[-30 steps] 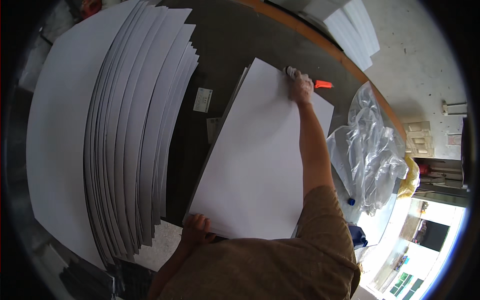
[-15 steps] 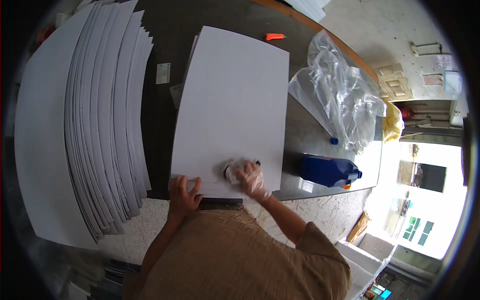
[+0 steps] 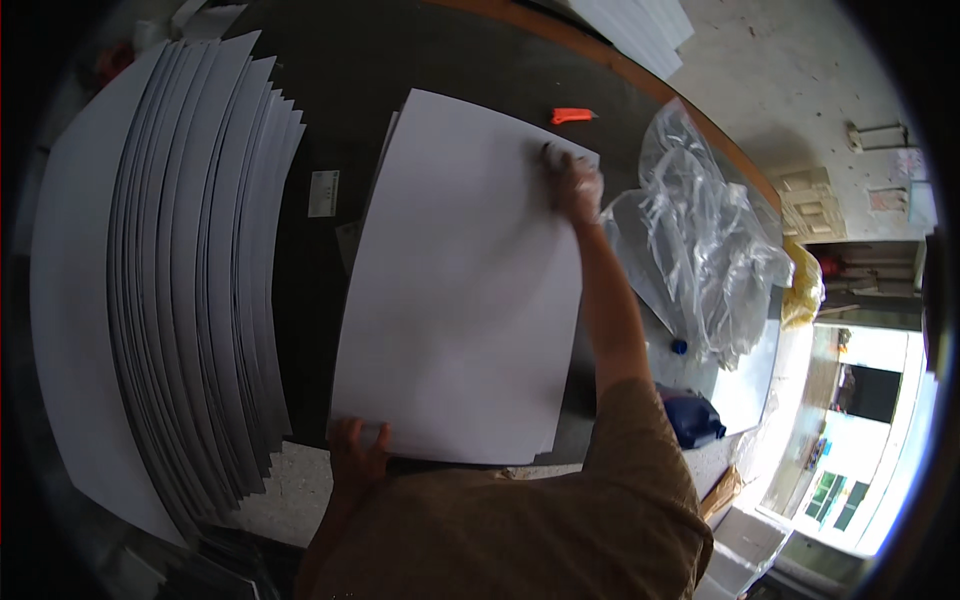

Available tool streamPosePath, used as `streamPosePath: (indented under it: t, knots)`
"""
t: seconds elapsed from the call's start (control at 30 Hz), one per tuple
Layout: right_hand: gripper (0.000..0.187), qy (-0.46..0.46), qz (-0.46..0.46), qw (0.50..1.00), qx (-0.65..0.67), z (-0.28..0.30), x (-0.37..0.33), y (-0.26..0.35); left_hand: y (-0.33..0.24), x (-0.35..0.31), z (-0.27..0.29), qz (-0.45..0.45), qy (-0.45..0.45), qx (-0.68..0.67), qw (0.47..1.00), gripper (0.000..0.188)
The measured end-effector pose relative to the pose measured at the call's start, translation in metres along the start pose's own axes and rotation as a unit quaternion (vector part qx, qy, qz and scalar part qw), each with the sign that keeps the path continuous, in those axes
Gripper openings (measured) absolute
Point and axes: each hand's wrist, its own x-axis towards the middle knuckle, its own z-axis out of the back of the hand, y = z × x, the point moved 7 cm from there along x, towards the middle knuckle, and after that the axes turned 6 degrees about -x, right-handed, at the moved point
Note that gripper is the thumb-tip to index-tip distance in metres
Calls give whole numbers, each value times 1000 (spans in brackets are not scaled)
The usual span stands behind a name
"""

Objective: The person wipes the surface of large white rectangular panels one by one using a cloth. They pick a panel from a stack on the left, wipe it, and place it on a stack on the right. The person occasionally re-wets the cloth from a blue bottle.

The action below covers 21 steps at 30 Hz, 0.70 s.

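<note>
A large white sheet lies flat on the dark desk, toward its near edge. The left hand presses the sheet's near left corner, fingers curled over its edge. The gloved right hand lies flat near the sheet's far right corner. A fanned stack of white sheets covers the desk's left side. Crumpled clear plastic lies right.

Half a second back the right hand was down at the sheet's near edge beside the left hand; now it's stretched back up to the far corner.
</note>
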Motion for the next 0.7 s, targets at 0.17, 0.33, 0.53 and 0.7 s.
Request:
streamPosePath:
  t: [0.17,0.33,0.53,0.7]
  knots:
    - [41,114,-110,986,44,-24,66,-24,-1,-3,0,19,-2,51,999,41]
    - [32,18,-68,996,60,-5,1,-29,-3,3,3,2,2,43,999,48]
    - [34,-89,32,983,156,84,-172,40,2,-2,-4,3,27,8,1000,63]
    - [37,48,-31,982,178,171,-333,97,-10,3,6,-11,24,19,999,71]
